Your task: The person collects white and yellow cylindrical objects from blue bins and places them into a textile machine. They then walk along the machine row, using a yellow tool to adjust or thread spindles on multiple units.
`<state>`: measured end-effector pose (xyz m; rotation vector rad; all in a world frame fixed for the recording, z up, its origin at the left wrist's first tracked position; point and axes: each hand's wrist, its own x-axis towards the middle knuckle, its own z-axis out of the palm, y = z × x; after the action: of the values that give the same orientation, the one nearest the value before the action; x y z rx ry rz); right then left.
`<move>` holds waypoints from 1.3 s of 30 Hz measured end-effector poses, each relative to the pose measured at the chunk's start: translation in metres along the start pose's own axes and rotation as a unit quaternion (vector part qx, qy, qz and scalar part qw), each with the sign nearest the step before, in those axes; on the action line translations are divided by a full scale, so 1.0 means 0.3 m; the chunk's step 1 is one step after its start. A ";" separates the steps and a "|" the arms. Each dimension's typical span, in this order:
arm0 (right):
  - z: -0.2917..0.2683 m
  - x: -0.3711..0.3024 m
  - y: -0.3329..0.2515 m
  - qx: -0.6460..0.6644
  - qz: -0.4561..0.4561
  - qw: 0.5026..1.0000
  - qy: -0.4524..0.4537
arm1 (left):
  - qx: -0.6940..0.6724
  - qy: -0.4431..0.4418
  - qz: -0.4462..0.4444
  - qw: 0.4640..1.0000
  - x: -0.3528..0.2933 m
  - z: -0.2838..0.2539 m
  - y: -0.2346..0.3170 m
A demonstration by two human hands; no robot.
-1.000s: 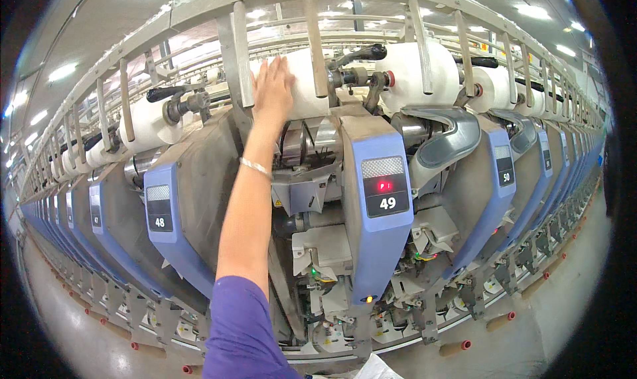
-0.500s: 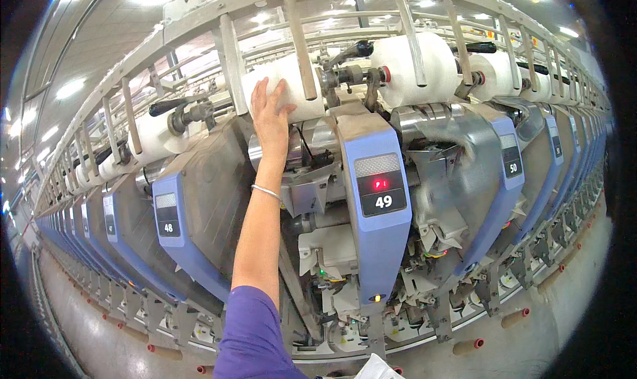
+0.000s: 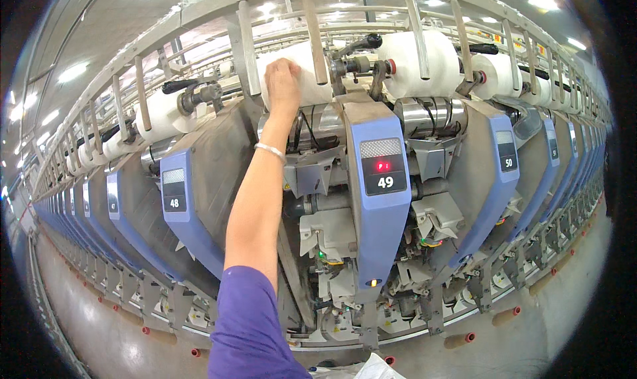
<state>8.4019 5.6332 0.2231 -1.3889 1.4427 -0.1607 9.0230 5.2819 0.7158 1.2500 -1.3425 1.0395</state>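
Note:
My left hand (image 3: pixel 283 86) reaches up to a white yarn cone (image 3: pixel 307 67) on the winding machine and rests against its front face. The fingers are curled in and pressed together at the cone's surface; whether a thread is between them is too small to tell. A shiny metal drum (image 3: pixel 324 122) with dark grooves lies just under the cone. Right of the cone is its holder arm with a black handle (image 3: pixel 373 41). A blue-fronted housing (image 3: pixel 381 220) with a lit red display stands to the right of my forearm. My right hand is out of view.
More white cones (image 3: pixel 421 64) sit in a row along the machine, each by a blue housing (image 3: pixel 174 200). Pale metal bars (image 3: pixel 314 34) hang from a rail before the cones. Below, red-tipped tubes (image 3: pixel 461 340) line the base. Something white (image 3: pixel 378 368) shows at the lower edge.
My left hand has gone from spread fingers on the cone to curled, closed fingers. At the unit to the right, a blurred metal piece has left the front of the drum.

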 end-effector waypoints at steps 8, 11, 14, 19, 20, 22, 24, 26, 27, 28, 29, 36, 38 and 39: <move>0.015 0.041 0.102 -0.041 -0.130 0.990 -0.029 | -0.305 -0.238 -0.231 0.893 -0.296 -0.179 0.089; 0.004 0.046 0.097 -0.047 -0.117 0.990 -0.054 | -0.194 -0.218 -0.282 0.914 -0.288 -0.206 0.097; 0.009 0.066 0.098 -0.045 -0.066 0.996 -0.037 | -0.017 -0.013 -0.131 0.991 -0.208 -0.149 0.101; 0.015 0.115 0.100 0.044 -0.093 0.995 0.000 | 0.066 0.127 -0.045 0.989 -0.113 0.002 0.067; 0.007 0.116 0.091 0.034 -0.079 0.996 0.017 | 0.033 0.148 -0.048 0.987 -0.108 0.020 0.056; -0.022 0.110 0.064 0.011 -0.053 0.997 0.055 | 0.046 0.180 -0.026 0.982 -0.103 0.047 0.040; -0.063 0.091 0.023 -0.001 -0.037 0.995 0.092 | 0.086 0.193 0.010 0.977 -0.086 0.065 0.036; -0.100 0.068 -0.020 -0.008 -0.029 0.992 0.122 | 0.135 0.172 -0.014 0.976 -0.052 0.079 0.041; -0.116 0.057 -0.040 -0.010 -0.027 0.991 0.132 | 0.158 0.167 -0.028 0.973 -0.029 0.086 0.045; -0.131 0.049 -0.056 -0.012 -0.026 0.990 0.141 | 0.241 0.135 -0.030 0.961 -0.008 0.089 0.048; -0.144 0.044 -0.068 -0.014 -0.025 0.988 0.149 | 0.248 0.118 -0.027 0.961 0.010 0.089 0.049; -0.173 0.032 -0.089 -0.028 -0.030 0.984 0.173 | -0.199 -0.180 -0.119 0.956 -0.131 -0.025 0.091; -0.175 0.033 -0.085 -0.033 -0.031 0.983 0.178 | -0.229 -0.256 -0.182 0.922 -0.212 -0.082 0.138; -0.178 0.034 -0.083 -0.036 -0.031 0.983 0.179 | -0.271 -0.272 -0.207 0.900 -0.243 -0.113 0.165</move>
<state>8.3812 5.5884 0.2571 -1.5195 1.7122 -0.4202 8.9759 5.3310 0.6502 1.3448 -1.5381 -0.0155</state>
